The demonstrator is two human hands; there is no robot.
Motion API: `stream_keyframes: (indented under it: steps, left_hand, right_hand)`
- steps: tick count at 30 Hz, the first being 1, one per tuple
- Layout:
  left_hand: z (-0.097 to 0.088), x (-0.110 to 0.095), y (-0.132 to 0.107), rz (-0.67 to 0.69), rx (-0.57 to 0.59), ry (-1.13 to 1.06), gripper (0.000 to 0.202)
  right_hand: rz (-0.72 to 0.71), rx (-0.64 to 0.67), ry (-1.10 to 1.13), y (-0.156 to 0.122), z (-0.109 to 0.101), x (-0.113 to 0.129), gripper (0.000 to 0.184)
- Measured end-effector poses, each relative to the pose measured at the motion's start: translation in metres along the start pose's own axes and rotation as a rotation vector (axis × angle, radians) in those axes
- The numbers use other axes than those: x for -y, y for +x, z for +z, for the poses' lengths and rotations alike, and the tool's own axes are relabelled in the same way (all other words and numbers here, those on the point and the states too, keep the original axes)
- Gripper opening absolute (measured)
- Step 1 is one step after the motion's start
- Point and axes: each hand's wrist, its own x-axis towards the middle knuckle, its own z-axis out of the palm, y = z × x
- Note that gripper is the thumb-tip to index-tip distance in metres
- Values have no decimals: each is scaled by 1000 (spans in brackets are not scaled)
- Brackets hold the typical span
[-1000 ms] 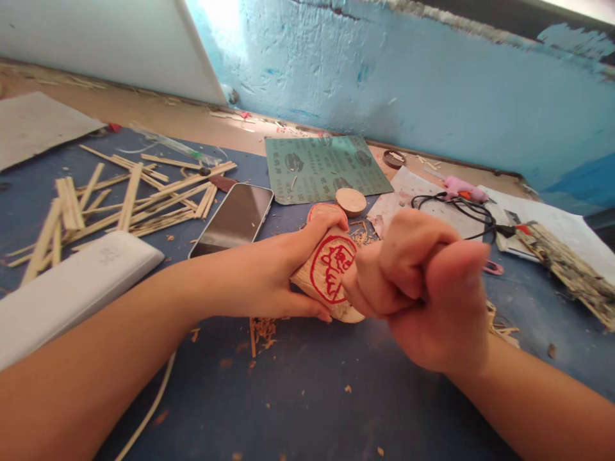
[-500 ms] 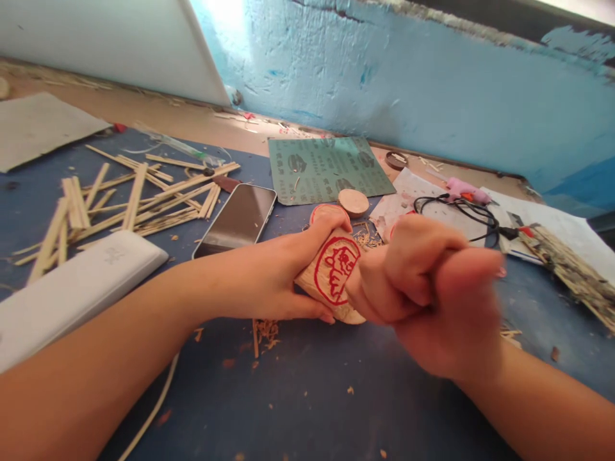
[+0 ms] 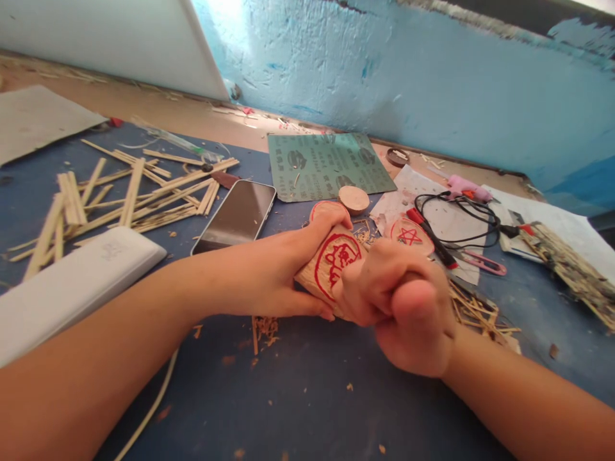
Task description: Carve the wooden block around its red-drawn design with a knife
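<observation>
My left hand grips a pale wooden block with a red line drawing on its face, its fingers wrapped over the top and lower edge. My right hand is a tight fist pressed against the block's right end. Anything inside that fist is hidden. A red-rimmed wooden piece shows just beyond my left fingers. Close to my right hand lies a wooden disc with a red star, and a red-and-black marker rests beside it.
Wood shavings lie on the blue worktop. A phone, green sandpaper and a plain wooden disc sit beyond my hands. Several wooden sticks, a white power bank and a black cable lie around them.
My right fist has moved left and down along the block, uncovering the star disc and marker. The block and my left hand have barely moved.
</observation>
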Motion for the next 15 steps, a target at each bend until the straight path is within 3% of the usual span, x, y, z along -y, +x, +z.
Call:
stream_keyframes:
  steps: [8, 15]
  left_hand:
    - [-1, 4, 2, 44, 15, -2, 110]
    - [0, 0, 1, 21, -9, -13, 106]
  right_hand:
    - [156, 32, -147, 2, -8, 23, 42]
    - [138, 109, -190, 13, -14, 33, 37]
